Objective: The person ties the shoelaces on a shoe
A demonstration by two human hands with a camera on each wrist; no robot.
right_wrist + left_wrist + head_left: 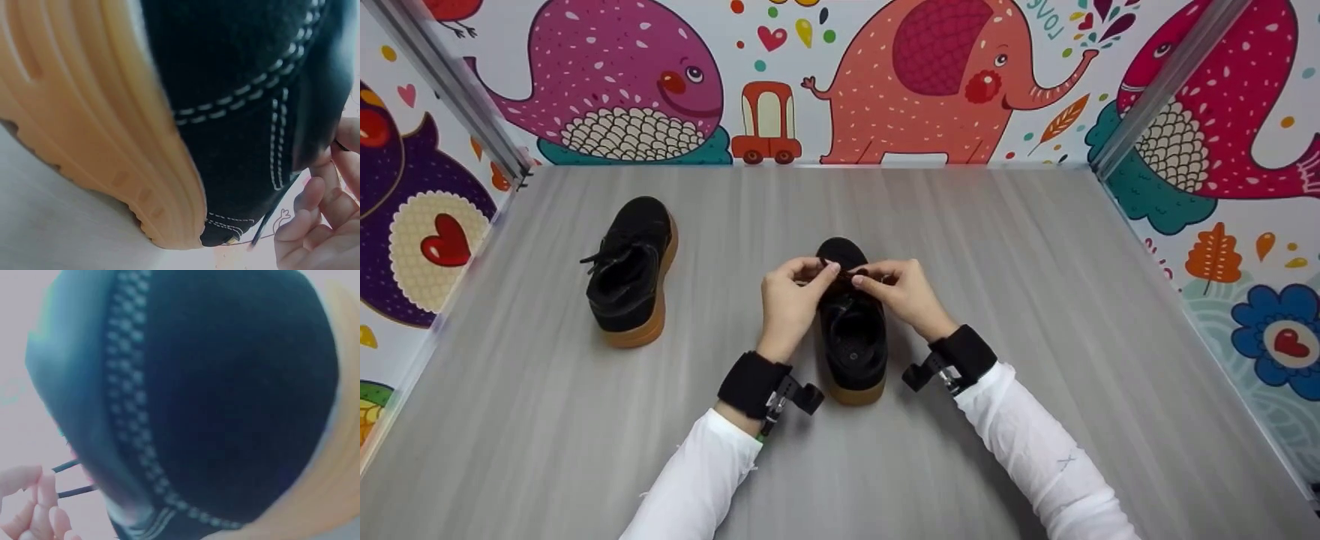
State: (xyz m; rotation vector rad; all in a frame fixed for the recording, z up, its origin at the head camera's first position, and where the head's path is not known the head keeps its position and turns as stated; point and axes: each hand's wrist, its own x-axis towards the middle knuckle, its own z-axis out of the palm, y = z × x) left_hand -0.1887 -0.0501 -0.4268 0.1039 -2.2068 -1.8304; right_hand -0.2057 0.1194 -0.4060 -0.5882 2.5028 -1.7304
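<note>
A black shoe with a tan sole stands upright on the floor, toe pointing away from me. Above its tongue, my left hand pinches a dark shoelace between thumb and fingers. My right hand pinches lace from the other side, fingertips close to the left ones. The exact shape of the lace between the hands is too small to tell. In the right wrist view, the shoe's stitched side fills much of the picture, with the right hand at its far edge and a lace end hanging nearby.
Another black shoe with a tan sole stands to the left, its lace sticking out sideways. The grey wood-patterned surface is bounded by walls printed with cartoon animals. Black wrist straps carry small cameras near the shoe's heel.
</note>
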